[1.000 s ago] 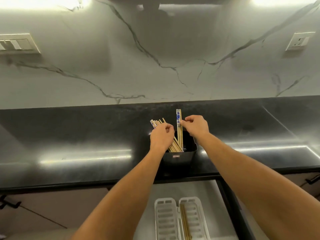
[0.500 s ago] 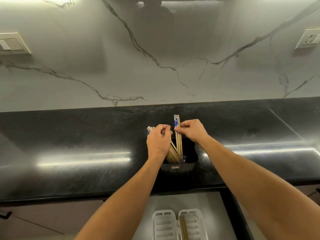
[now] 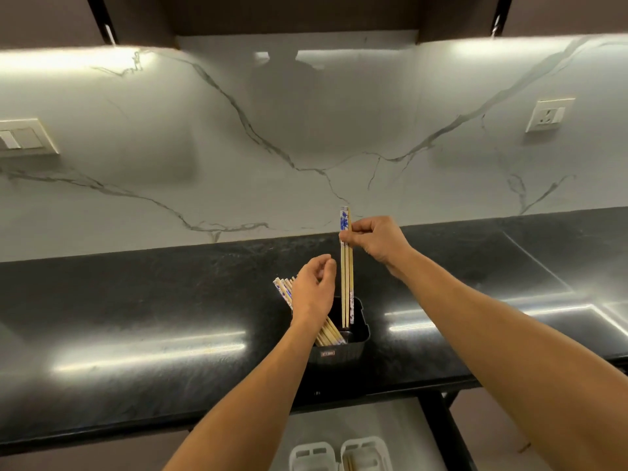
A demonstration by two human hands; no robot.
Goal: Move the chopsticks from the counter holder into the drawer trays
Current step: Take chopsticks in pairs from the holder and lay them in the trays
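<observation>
Presently the right hand (image 3: pixel 377 243) pinches a few chopsticks (image 3: pixel 346 277) near their patterned tops, long axis vertical, tips just inside the black holder (image 3: pixel 360 338) on the bench (image 3: pixel 136 317). The left hand (image 3: pixel 312 290) is loosely curled and holds nothing, above the leaning bundle (image 3: pixel 283 290). The white drawer trays (image 3: pixel 367 450) lie below, nearer the person; the right one seems to hold chopsticks

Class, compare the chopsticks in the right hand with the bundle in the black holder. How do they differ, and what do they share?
The held chopsticks stand upright; the bundle leans left. The right hand pinches the held chopsticks near their tops; the bundle rests in the holder, partly behind the left hand. The held chopsticks are few; the bundle has more. Both are pale wood with blue-patterned tops.
</observation>
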